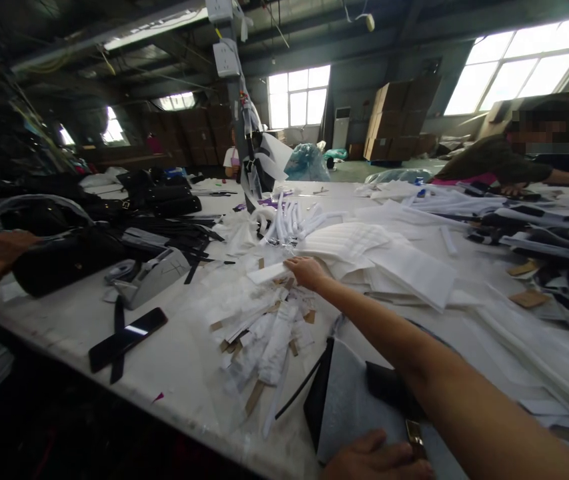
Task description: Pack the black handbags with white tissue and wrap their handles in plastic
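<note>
— Strip (268, 273) first: where is it?
— At the right grip (308, 272), closed on its right end. The thumb is hidden, so I can't judge how firmly.
— And the left grip (377, 457)?
— Cut off by the bottom edge. Its fingers lie on a grey bag (341, 393), beside a gold clasp (413, 432); whether they clutch anything, I can't tell.
— What's in that bag?
— Can't see; the right forearm (399, 327) hides part of it.
— Other containers?
— Black bag (64, 267), well left of the right grip, a co-worker's hand (7, 250) at its left end; contents hidden. Cartons (389, 120) stand stacked far beyond the grip, insides out of view.
— Nearer the right grip?
— Scraps (274, 333) just below on the surface (179, 360), too jumbled to separate.
</note>
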The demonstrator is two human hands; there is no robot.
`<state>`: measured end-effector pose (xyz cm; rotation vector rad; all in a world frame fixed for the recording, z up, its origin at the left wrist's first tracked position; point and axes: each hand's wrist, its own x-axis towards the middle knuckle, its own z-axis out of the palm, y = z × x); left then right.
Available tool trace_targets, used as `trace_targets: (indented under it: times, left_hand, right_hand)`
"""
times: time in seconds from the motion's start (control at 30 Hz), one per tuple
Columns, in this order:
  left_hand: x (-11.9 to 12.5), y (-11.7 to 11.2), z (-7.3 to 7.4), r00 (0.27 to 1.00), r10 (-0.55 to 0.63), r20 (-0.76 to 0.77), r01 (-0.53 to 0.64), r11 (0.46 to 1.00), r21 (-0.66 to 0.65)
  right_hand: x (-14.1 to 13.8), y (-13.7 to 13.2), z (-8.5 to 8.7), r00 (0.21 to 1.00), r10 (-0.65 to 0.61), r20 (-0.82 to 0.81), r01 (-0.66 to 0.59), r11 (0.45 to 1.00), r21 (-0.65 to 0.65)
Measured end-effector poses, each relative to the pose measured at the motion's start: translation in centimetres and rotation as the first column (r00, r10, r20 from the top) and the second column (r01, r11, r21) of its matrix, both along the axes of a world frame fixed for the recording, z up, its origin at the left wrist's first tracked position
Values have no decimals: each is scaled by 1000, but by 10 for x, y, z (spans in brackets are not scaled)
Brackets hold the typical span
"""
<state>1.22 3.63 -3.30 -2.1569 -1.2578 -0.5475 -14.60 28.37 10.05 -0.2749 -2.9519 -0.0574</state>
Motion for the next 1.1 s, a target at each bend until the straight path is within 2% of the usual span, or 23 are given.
trace_targets:
  times: [0.07,0.13,0.2,0.3,0.4,0.5,0.57,0.63,0.73,0.8,0.87,1.0,1.1]
  left_hand:
    - [-1,-3,8,999,-19,43,21,999,-32]
    - [-2,-7,18,993,-52,103,65,990,-125]
    - [-3,-12,29,980,-63,189,112,959,-260]
    - [-4,-16,42,935,-81,346,205,918,-338]
    - [-6,-16,49,908,-87,409,259,885,-386]
    - [-6,-16,54,908,-98,408,268,883,-384]
    - [-6,-16,57,906,-105,410,265,896,-355]
    - [-5,-17,59,904,-95,417,257,899,-353]
    - [-4,-19,60,906,-65,418,245,887,-392]
    - [-3,-20,58,910,-64,409,243,882,-403]
    - [-3,-19,56,914,-76,399,244,888,-391]
    - [-3,-18,48,919,-113,378,242,917,-315]
    - [-5,-22,51,903,-168,395,270,938,-219]
  right_hand:
    - [27,-3,16,998,-41,-48,41,999,-3]
    - [67,-10,32,993,-94,-72,93,996,-18]
    - [119,-21,47,987,-144,-72,141,989,-41]
    - [204,-43,63,978,-202,-46,197,975,-100]
    - [276,-69,70,974,-225,27,226,959,-173]
    - [324,-100,57,967,-255,11,255,961,-104]
    - [343,-121,37,968,-250,-33,250,968,-22]
    - [353,-140,12,975,-217,-42,218,976,0]
    - [363,-157,-23,983,-177,-49,173,983,-64]
    - [367,-161,-38,982,-177,-71,169,979,-113]
    - [370,-160,-46,982,-169,-89,154,977,-149]
    - [373,-157,-51,986,-134,-102,113,976,-189]
    - [374,-158,-53,983,-155,-94,134,970,-202]
